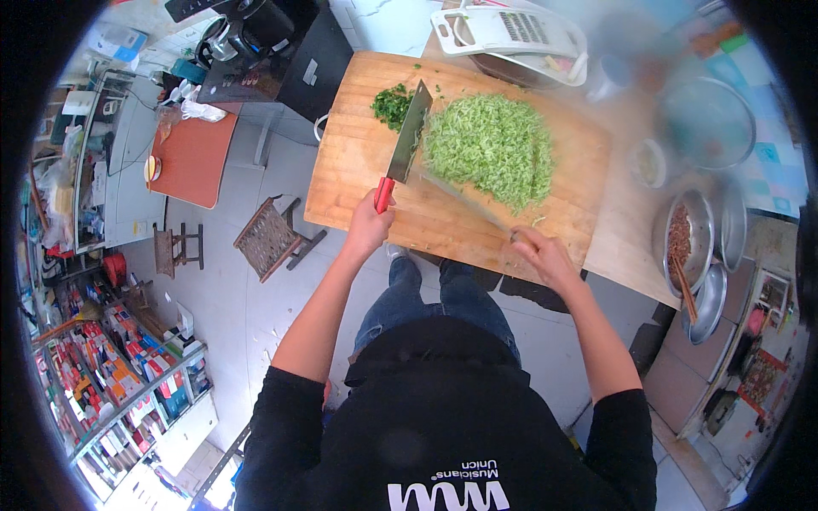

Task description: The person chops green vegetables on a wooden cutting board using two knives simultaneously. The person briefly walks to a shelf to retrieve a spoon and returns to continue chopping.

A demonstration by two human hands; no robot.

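Observation:
On a wooden cutting board point(348, 162) lies a broad heap of shredded pale-green vegetable point(490, 140). A small pile of chopped dark-green herbs point(391, 106) sits to its left. My left hand point(370, 223) is closed around the red handle of a cleaver point(412, 128), whose blade stands on edge between the two piles. My right hand point(545, 255) grips the handle of a second knife point(469, 203), its blade reaching left and away along the near edge of the heap. Whether that blade touches the board, I cannot tell.
A white grater point(518, 30) rests over a container behind the board. At right, a metal bowl point(664, 226) holds a brown minced filling and chopsticks point(682, 281). A glass lid point(707, 123) lies farther back. A woven stool point(269, 238) stands on the floor at left.

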